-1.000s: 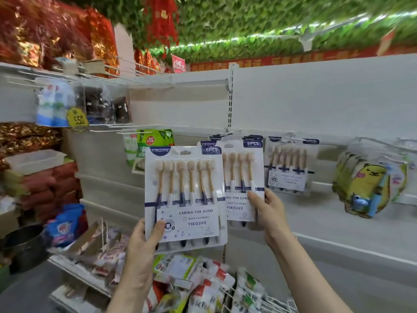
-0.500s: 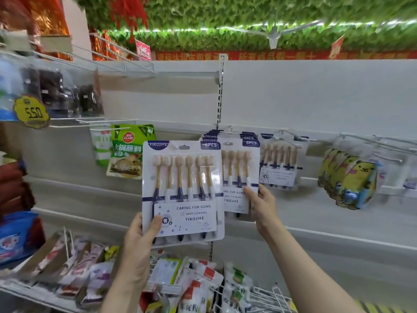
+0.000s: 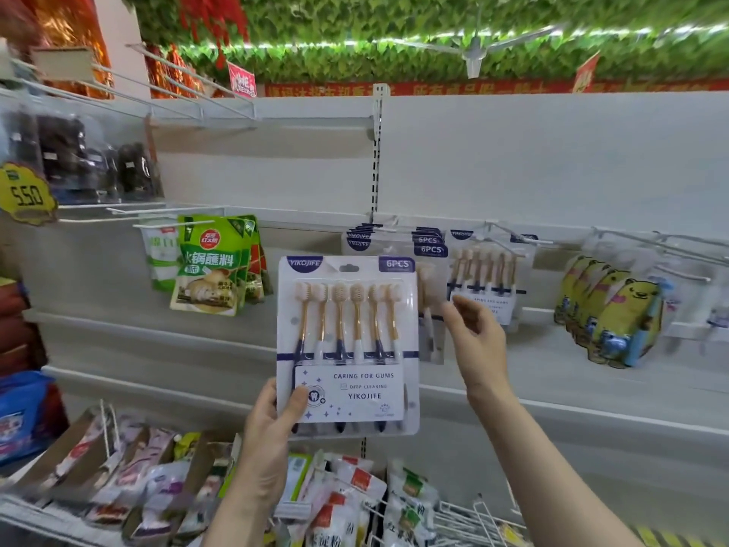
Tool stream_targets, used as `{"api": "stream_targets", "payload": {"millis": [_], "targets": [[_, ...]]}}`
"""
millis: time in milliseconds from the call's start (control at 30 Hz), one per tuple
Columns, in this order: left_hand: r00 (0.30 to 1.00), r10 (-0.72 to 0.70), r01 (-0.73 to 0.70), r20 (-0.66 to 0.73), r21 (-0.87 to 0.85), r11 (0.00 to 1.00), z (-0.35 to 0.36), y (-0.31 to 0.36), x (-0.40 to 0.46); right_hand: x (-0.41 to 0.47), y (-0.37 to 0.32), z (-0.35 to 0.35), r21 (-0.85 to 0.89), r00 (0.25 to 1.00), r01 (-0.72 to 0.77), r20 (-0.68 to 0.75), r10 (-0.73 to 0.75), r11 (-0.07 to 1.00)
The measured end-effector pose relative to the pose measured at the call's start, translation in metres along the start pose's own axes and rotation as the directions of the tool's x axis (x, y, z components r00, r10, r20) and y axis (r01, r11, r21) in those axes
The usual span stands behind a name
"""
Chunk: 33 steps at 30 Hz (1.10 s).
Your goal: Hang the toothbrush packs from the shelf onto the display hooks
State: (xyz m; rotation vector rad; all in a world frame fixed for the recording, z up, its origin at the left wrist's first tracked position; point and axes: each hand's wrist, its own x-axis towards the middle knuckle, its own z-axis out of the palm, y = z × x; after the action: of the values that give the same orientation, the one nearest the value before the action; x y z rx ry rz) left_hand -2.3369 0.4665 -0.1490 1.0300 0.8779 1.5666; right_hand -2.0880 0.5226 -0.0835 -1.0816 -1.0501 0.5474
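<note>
White shop gondola with wire display hooks, leafy ceiling above. Left hand gripped the toothbrush pack by its lower-left corner, thumb on the front, held upright in front of the hung packs. Right hand was beside its right edge, fingers loosely spread, holding nothing. Pack looked like a light, stiff blister card with a slick face; best pinched at the edges, steering the hang slot. Print: "YIKOJIFE", "6PCS", "CARING FOR GUMS", "DEEP CLEANING". Yellow price tag read "5.50".
</note>
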Motion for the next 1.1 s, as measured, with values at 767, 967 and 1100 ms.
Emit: {"api": "stream_targets", "payload": {"millis": [767, 967, 1100], "targets": [[0.996, 0.021, -0.035, 0.091, 0.16, 0.987, 0.041, -0.016, 0.059, 0.038, -0.034, 0.008, -0.019, 0.989, 0.001, 0.15, 0.002, 1.0], [0.998, 0.015, -0.028, 0.068, 0.194, 0.981, 0.04, -0.025, 0.085, 0.052, -0.029, 0.016, -0.085, 0.989, 0.01, 0.147, 0.003, 0.996], [0.996, 0.004, -0.022, 0.084, 0.213, 0.977, 0.039, -0.036, 0.102, 0.061, -0.023, 0.019, -0.13, 0.989, -0.003, 0.143, 0.022, 0.992]]}}
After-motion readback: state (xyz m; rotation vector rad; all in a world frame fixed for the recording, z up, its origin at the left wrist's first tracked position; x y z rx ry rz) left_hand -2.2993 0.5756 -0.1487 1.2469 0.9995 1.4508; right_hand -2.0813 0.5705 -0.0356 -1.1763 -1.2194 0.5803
